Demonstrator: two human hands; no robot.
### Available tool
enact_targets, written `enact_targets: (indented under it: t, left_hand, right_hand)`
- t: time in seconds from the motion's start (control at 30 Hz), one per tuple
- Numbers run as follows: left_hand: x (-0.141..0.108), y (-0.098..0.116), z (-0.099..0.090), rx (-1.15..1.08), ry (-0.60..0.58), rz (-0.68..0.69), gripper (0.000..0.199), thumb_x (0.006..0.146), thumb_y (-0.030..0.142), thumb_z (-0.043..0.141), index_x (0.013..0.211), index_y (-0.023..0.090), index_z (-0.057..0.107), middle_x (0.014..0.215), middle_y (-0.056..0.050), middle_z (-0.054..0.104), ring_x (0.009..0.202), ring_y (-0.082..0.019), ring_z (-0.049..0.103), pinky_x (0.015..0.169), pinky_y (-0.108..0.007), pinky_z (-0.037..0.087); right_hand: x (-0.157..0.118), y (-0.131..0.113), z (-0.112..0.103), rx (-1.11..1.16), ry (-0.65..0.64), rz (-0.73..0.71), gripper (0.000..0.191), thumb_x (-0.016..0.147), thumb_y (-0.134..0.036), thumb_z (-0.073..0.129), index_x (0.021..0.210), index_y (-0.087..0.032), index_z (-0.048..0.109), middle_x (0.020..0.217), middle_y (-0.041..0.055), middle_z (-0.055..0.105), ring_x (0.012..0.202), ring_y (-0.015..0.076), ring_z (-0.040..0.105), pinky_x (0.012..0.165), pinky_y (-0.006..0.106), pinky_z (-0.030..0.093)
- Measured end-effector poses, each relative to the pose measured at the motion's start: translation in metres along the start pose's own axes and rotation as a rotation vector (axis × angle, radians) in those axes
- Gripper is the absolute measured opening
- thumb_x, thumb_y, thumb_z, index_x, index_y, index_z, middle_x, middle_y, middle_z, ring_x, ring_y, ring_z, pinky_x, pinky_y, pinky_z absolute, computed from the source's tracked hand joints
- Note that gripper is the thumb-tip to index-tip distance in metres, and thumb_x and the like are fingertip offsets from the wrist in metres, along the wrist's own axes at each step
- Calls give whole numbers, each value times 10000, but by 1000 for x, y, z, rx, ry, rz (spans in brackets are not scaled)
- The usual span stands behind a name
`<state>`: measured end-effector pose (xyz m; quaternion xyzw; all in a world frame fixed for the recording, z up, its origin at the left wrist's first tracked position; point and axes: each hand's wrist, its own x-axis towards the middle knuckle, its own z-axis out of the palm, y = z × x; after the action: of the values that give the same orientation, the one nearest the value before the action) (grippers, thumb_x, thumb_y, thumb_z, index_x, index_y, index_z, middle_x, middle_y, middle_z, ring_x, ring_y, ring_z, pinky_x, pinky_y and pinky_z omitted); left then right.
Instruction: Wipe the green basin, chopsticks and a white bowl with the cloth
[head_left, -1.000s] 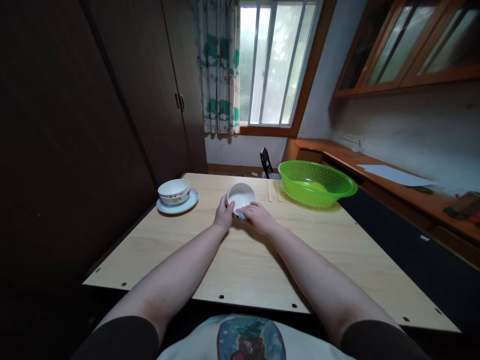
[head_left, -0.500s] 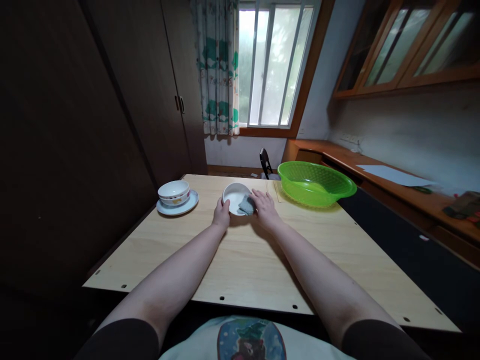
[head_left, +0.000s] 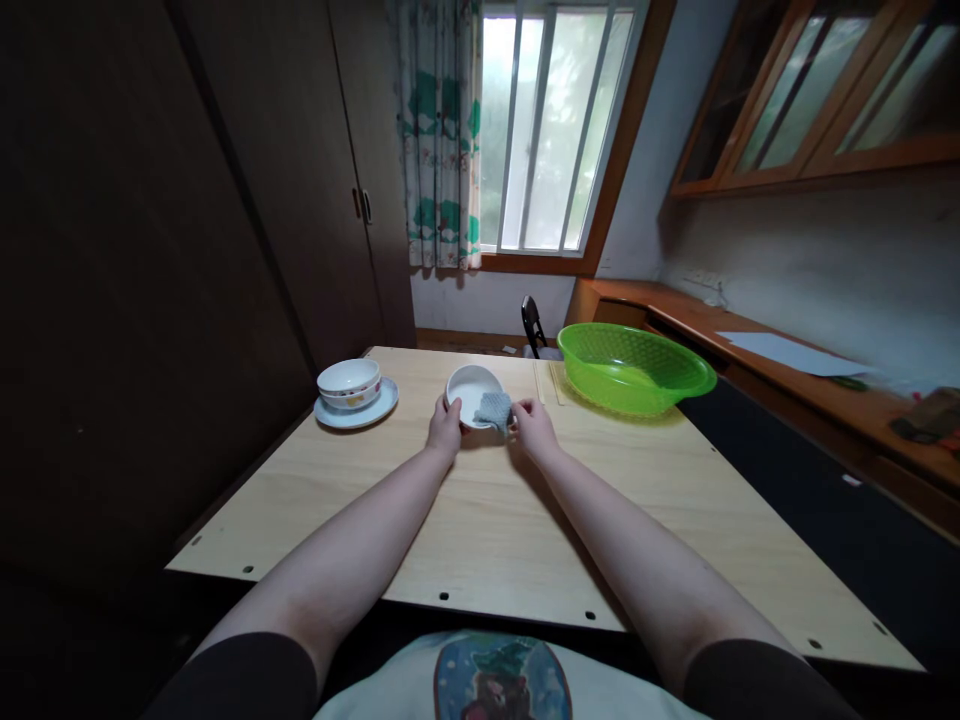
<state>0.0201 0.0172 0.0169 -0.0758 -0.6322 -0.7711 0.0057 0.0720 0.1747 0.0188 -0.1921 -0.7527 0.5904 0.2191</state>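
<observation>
A white bowl (head_left: 466, 390) is tilted toward me over the middle of the table, its inside showing. My left hand (head_left: 444, 428) grips its left rim, thumb on the inside edge. A grey-green cloth (head_left: 493, 410) lies over the bowl's right rim, partly inside it. My right hand (head_left: 534, 428) is closed at the right of the bowl, pinching the right edge of the cloth between thumb and fingers.
Two stacked bowls (head_left: 349, 385) stand on a plate (head_left: 381, 408) at the left. Thin chopsticks (head_left: 556, 385) lie beside a green plastic basin (head_left: 637, 370) at the back right. Beyond the table are a chair (head_left: 533, 325) and a wooden desk (head_left: 757, 345).
My right hand has drawn back slightly to the right, its fingers going from spread over the cloth to a pinch on its edge. The cloth lies flatter. My left hand keeps its hold.
</observation>
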Motion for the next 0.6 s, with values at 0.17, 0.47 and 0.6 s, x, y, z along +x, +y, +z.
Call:
enact_targets:
  t: [0.17, 0.47, 0.6]
  left_hand:
    - [-5, 0, 0, 69, -75, 76, 406, 826, 398, 529, 1183, 204, 517, 927, -44, 633, 689, -142, 586, 540, -238, 479]
    - [-6, -3, -1, 243, -206, 227, 607, 753, 350, 636, 1314, 208, 449, 1172, -81, 633, 1072, -235, 586, 922, -364, 454]
    - [-11, 2, -1, 291, -236, 245, 651, 752, 355, 646, 1345, 208, 421, 1192, -95, 632, 1075, -247, 594, 936, -382, 447]
  right_hand:
    - [-7, -3, 9, 263, -186, 200, 287, 800, -464, 595, 912, -212, 517, 669, -7, 597, 521, 133, 560, 429, 229, 444]
    - [-18, -7, 12, 368, -336, 327, 276, 800, -436, 617, 957, -213, 579, 727, 15, 666, 565, 148, 615, 480, 272, 527]
    - [-14, -1, 12, 272, -239, 229, 270, 763, -410, 638, 913, -187, 608, 748, 41, 675, 559, 158, 605, 460, 272, 502]
